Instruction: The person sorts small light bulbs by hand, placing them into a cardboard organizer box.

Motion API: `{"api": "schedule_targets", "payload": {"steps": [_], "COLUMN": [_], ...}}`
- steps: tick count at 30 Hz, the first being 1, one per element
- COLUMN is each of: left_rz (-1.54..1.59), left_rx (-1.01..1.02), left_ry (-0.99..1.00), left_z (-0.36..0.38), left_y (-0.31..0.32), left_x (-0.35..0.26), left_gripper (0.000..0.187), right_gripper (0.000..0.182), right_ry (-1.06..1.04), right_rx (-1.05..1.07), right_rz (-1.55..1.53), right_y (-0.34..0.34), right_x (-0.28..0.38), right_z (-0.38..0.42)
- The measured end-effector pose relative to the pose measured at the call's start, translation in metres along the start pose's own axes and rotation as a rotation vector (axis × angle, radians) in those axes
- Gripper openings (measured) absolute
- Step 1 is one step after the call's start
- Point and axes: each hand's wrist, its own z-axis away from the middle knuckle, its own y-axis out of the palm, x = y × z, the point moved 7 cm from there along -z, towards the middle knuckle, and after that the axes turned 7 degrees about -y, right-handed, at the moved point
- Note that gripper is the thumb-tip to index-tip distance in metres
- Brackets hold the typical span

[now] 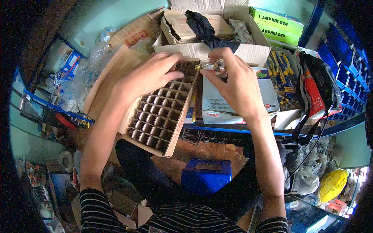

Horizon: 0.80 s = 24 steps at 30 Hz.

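Observation:
My right hand [239,83] is closed around small clear glass light bulbs [218,67]; a brass-coloured base points left from between the fingers. I cannot make out how many bulbs it holds. My left hand [155,73] is over the far end of a long cardboard box [179,130] divided into many small cells. Its thumb and fingers are bent and apart, with nothing visible between them. The near cells [157,116] look dark inside, and the left hand and forearm cover part of the box. The box is tilted, its near end above my lap.
Beside the divided box lies a white-and-blue box [221,99]. Behind stands an open carton [248,50] with a black cloth [200,25]. Green lampholder boxes [276,25], packaged pliers [281,64] and a black strap [307,116] are at right. A blue box [206,174] sits below.

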Motion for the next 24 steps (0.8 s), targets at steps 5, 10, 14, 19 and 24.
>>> {"api": "schedule_targets", "payload": {"steps": [5,10,14,19,24], "left_rz": [0.330,0.640,0.822,0.548,0.458], "left_rx": [-0.080,0.072,-0.060,-0.052,-0.029], "left_ry": [-0.034,0.076,-0.021,-0.108,-0.106], "left_z": [-0.002,0.000,-0.003,-0.001,0.001], "left_y": [-0.022,-0.002,0.000,0.014,0.028], "left_x": [0.001,-0.024,-0.010,0.005,0.008], "left_gripper": [0.034,0.033,0.024,0.017,0.019], "right_gripper": [0.025,0.029,0.036,0.038,0.042], "right_ry": [-0.118,-0.176,-0.060,-0.037,0.070], "right_rx": [0.037,0.033,0.061,-0.104,-0.070], "right_rz": [0.077,0.013,-0.118,-0.189,-0.311], "right_y": [0.013,0.025,0.021,-0.003,0.002], "right_x": [0.013,0.021,0.015,-0.007,-0.012], "right_z": [0.000,-0.006,-0.008,-0.010,-0.005]}}
